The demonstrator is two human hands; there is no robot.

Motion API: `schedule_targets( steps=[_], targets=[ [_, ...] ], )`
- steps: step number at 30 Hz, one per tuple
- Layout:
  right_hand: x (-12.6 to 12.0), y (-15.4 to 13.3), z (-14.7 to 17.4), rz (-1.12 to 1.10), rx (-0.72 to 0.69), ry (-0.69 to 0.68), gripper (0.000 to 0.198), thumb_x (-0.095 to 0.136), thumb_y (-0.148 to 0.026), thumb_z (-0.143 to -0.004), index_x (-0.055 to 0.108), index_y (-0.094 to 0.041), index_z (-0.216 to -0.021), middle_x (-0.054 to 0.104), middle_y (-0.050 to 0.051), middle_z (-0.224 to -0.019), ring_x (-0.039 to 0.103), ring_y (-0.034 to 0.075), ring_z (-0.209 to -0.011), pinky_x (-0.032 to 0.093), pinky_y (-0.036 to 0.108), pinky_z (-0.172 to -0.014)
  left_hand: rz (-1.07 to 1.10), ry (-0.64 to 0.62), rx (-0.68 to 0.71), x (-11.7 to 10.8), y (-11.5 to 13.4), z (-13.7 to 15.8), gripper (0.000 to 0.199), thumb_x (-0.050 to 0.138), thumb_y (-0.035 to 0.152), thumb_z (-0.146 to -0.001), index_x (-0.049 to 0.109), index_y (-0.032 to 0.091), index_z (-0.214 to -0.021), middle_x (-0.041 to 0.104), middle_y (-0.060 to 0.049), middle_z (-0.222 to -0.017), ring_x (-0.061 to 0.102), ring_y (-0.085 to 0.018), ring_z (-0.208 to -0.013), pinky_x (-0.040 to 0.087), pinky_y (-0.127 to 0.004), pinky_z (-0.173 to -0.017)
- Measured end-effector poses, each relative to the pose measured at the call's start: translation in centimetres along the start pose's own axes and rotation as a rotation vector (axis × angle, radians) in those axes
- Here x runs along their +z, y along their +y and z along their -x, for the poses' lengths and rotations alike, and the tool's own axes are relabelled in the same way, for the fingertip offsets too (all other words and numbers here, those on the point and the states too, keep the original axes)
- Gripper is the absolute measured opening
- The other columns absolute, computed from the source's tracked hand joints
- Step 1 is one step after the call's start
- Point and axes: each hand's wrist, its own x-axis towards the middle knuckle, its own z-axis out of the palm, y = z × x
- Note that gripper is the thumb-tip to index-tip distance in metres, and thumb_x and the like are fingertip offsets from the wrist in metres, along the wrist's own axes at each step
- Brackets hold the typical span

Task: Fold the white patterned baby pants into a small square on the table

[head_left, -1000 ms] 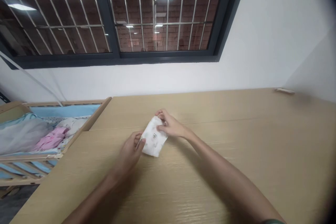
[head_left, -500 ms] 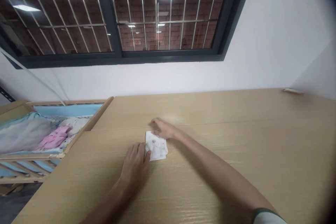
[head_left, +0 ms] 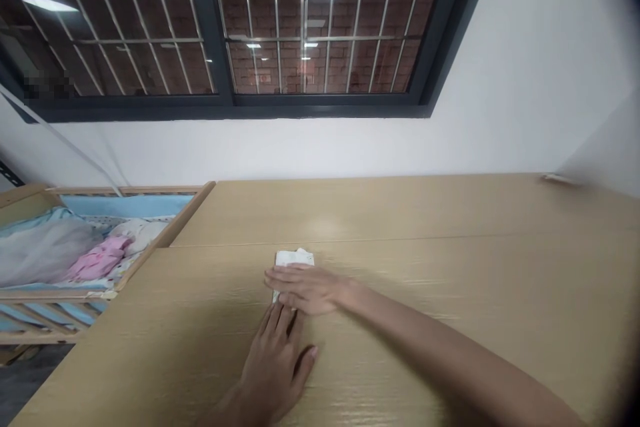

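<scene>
1. Far to the left hand's left, a wooden crib (head_left: 185, 219) is cut off by the picture's edge. The pink fabric (head_left: 101, 259) in it is crumpled, and I cannot tell what it is.
2. The left hand (head_left: 275, 357) lies palm down on the table (head_left: 400, 360), its fingers stretched out side by side and its thumb splayed away to the right. Its fingertips reach the near edge of the right hand, and whether they press the cloth there cannot be made out. The forearm runs out of view at the bottom.
3. Just beyond the left hand's fingertips lies the small white cloth (head_left: 293, 257), flat on the table. Its far strip looks pale and fairly straight-edged, with a little raised peak toward the right and faint specks near that end. A thin sliver also shows at its left side.
4. The cloth's middle and most of its near part are hidden under the right hand, so any print and folding there cannot be seen.
5. The right hand (head_left: 305, 288) rests across the cloth, fingers extended leftward with slight gaps, pinching nothing visible. Its palm side is hidden.
6. Well beyond the right hand, to its right, a pale flat object (head_left: 560, 179) is too blurred to identify.
</scene>
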Motion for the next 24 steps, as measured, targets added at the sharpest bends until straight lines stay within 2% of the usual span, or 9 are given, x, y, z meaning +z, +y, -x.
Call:
schedule_targets(
  steps=[4, 9, 11, 13, 15, 17, 19, 21, 24],
  targets=[
    [-2.0, 3.5, -0.5, 0.057, 0.044, 0.031, 0.055, 0.027, -0.045, -0.106, 0.022, -0.028, -0.158, 0.015, -0.001, -0.164, 0.009, 0.018, -0.153, 0.002, 0.039, -0.126, -0.049, -0.013, 0.026, -0.1, -0.2, -0.1, 0.067, 0.05, 0.048, -0.096, 0.036, 0.011, -0.151, 0.036, -0.019, -0.156, 0.03, -0.038, -0.145, 0.045, -0.049, -0.11],
    [-2.7, 6.1, -1.1, 0.096, 0.14, 0.069, 0.062, 0.024, -0.049, -0.105, 0.017, -0.019, -0.16, 0.012, 0.003, -0.165, 0.007, 0.019, -0.153, 0.002, 0.038, -0.126, -0.019, -0.018, 0.011, 0.2, 0.0, 0.0, 0.067, 0.051, 0.045, -0.096, 0.034, 0.01, -0.151, 0.031, -0.02, -0.158, 0.028, -0.039, -0.146, 0.043, -0.051, -0.111],
    [-2.6, 6.2, -1.1, 0.11, 0.158, 0.084, 0.063, 0.022, -0.05, -0.105, 0.017, -0.018, -0.16, 0.013, 0.004, -0.165, 0.007, 0.019, -0.153, 0.002, 0.038, -0.125, 0.038, -0.003, 0.016, 0.2, -0.4, -0.3, 0.062, 0.05, 0.043, -0.097, 0.037, 0.012, -0.15, 0.037, -0.018, -0.155, 0.031, -0.036, -0.145, 0.043, -0.05, -0.111],
    [-2.5, 5.9, -0.7, 0.107, 0.182, 0.145, 0.065, 0.023, -0.052, -0.105, 0.018, -0.019, -0.16, 0.015, 0.005, -0.165, 0.009, 0.02, -0.153, 0.004, 0.039, -0.125, 0.148, 0.03, -0.013, -0.2, -1.4, -0.8, 0.052, 0.047, 0.038, -0.099, 0.041, 0.015, -0.145, 0.049, -0.016, -0.147, 0.043, -0.03, -0.138, 0.044, -0.046, -0.11],
    [-2.5, 5.3, 0.0, 0.09, 0.241, 0.27, 0.066, 0.026, -0.054, -0.104, 0.02, -0.019, -0.16, 0.017, 0.008, -0.165, 0.013, 0.023, -0.153, 0.008, 0.041, -0.124, 0.254, 0.061, -0.117, -0.7, -3.0, -1.4, 0.038, 0.042, 0.035, -0.101, 0.049, 0.017, -0.134, 0.062, -0.012, -0.13, 0.055, -0.025, -0.123, 0.047, -0.043, -0.105],
    [-2.4, 4.7, 0.9, 0.06, 0.318, 0.441, 0.065, 0.032, -0.053, -0.103, 0.03, -0.017, -0.156, 0.029, 0.013, -0.161, 0.025, 0.026, -0.149, 0.018, 0.045, -0.121, 0.284, 0.087, -0.294, -1.3, -4.9, -2.1, 0.03, 0.039, 0.038, -0.101, 0.057, 0.018, -0.116, 0.067, -0.01, -0.111, 0.061, -0.024, -0.107, 0.048, -0.042, -0.096],
    [-2.0, 4.5, 1.6, -0.006, 0.384, 0.581, 0.056, 0.041, -0.049, -0.101, 0.048, -0.015, -0.144, 0.05, 0.018, -0.144, 0.044, 0.028, -0.135, 0.033, 0.044, -0.112, 0.256, 0.039, -0.459, -1.7, -6.6, -2.9, 0.031, 0.039, 0.043, -0.1, 0.058, 0.019, -0.099, 0.066, -0.009, -0.099, 0.06, -0.024, -0.097, 0.046, -0.041, -0.089],
    [-1.5, 4.4, 1.9, -0.126, 0.426, 0.633, 0.041, 0.051, -0.043, -0.098, 0.062, -0.013, -0.124, 0.064, 0.015, -0.119, 0.06, 0.024, -0.11, 0.046, 0.038, -0.096, 0.237, -0.062, -0.552, -1.7, -7.7, -3.7, 0.032, 0.039, 0.045, -0.099, 0.056, 0.019, -0.088, 0.065, -0.007, -0.091, 0.059, -0.023, -0.09, 0.044, -0.037, -0.083],
    [-0.4, 4.4, 1.6, -0.258, 0.492, 0.629, 0.027, 0.064, -0.035, -0.089, 0.067, -0.013, -0.105, 0.067, 0.009, -0.098, 0.061, 0.018, -0.084, 0.049, 0.03, -0.076, 0.241, -0.193, -0.579, -1.2, -8.1, -4.9, 0.033, 0.043, 0.045, -0.097, 0.053, 0.02, -0.078, 0.064, -0.005, -0.081, 0.059, -0.022, -0.082, 0.04, -0.033, -0.075]
  ],
)
